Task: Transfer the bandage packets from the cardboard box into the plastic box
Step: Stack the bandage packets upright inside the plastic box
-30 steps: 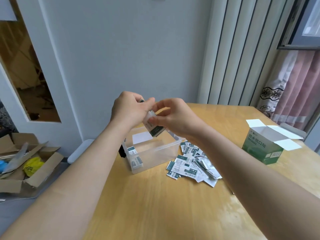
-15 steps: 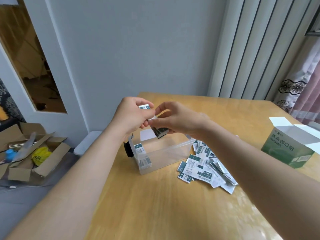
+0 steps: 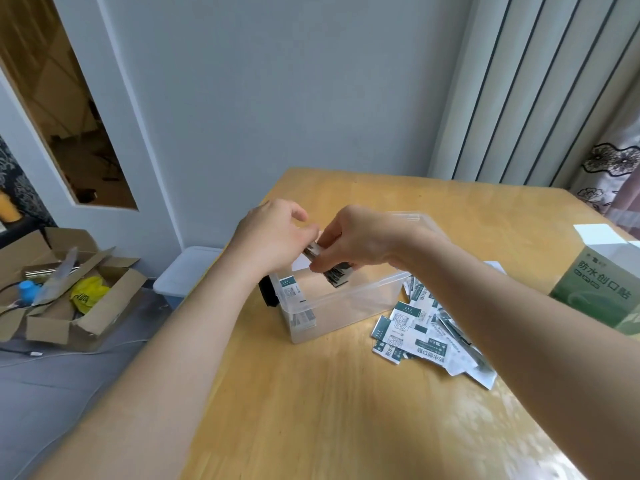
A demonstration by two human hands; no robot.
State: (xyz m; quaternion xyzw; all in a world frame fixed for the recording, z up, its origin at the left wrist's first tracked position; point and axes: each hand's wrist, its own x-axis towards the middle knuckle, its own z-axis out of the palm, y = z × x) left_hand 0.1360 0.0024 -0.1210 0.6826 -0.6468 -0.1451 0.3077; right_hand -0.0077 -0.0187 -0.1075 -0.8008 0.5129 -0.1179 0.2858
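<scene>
Both hands have dropped since the earlier frame, from above the clear plastic box (image 3: 346,315) down to its open top, so the stack of bandage packets (image 3: 337,277) now hangs partly below the rim.

Wooden desk (image 3: 311,410) fills the near field, with both forearms crossing it. Loose packets (image 3: 415,336), white with dark green print, lie in a messy pile on the desk just right of the plastic box, partly under the right forearm. The plastic box sits near the desk's left edge. A few upright packets (image 3: 290,295) lean on the inside of its near-left wall. A small black object (image 3: 266,295) touches the box's left outer side; can't tell what it is.

Over the box, the right hand (image 3: 360,240) pinches the stack between thumb and fingers, stack tilted, lower end inside the box. The left hand (image 3: 273,237) has its fingers curled, tips pinching the stack's upper left end. Motion blur there.

The green cardboard box (image 3: 599,289) stands at the right edge, well apart from the plastic box, its white top flaps open.

On the floor to the left: a white bin (image 3: 187,271) beside the desk, and farther left a brown carton (image 3: 69,323) with flaps open, a yellow bag (image 3: 86,292) inside. Beyond are a grey wall, a door (image 3: 114,133) with a glass pane at left, and a floral curtain (image 3: 609,168) at far right.
</scene>
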